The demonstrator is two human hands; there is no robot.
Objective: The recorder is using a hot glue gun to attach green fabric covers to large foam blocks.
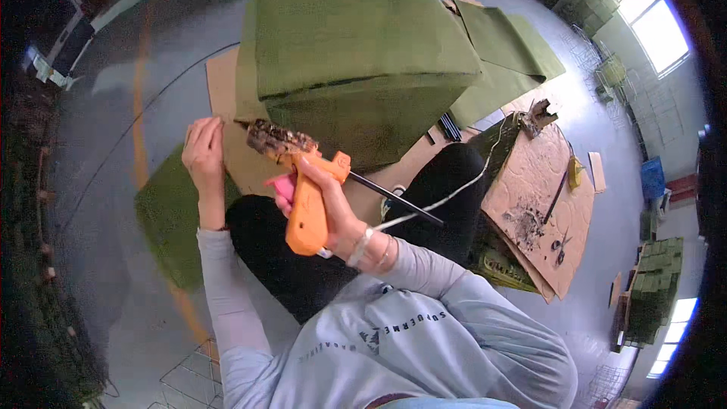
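Grey workshop floor (106, 144); orange glue gun (311, 204) held near green fabric-covered box (348, 26). Right grip (333, 195) wrapped around handle (306, 233); left grip (203, 153) curled, contents unclear. Gun probably light, rigid; hold by handle, avoiding crusted, possibly hot nozzle (279, 139).

- Grey floor (106, 144) is spreading all around you, with an orange stripe (141, 79) running along it toward your ten o'clock.
- Cardboard (221, 87) is lying at your eleven o'clock, and a big green block (341, 30) is resting over it at twelve.
- A green sheet (166, 216) is lying flat on the floor at your ten o'clock.
- At your two o'clock, a cardboard-topped stand (522, 170) is carrying dark crumbs (528, 221) toward its own seven, black scissors (560, 245) at six, a yellow-handled tool (575, 174) near three and a stained brown holder (536, 121) at twelve.
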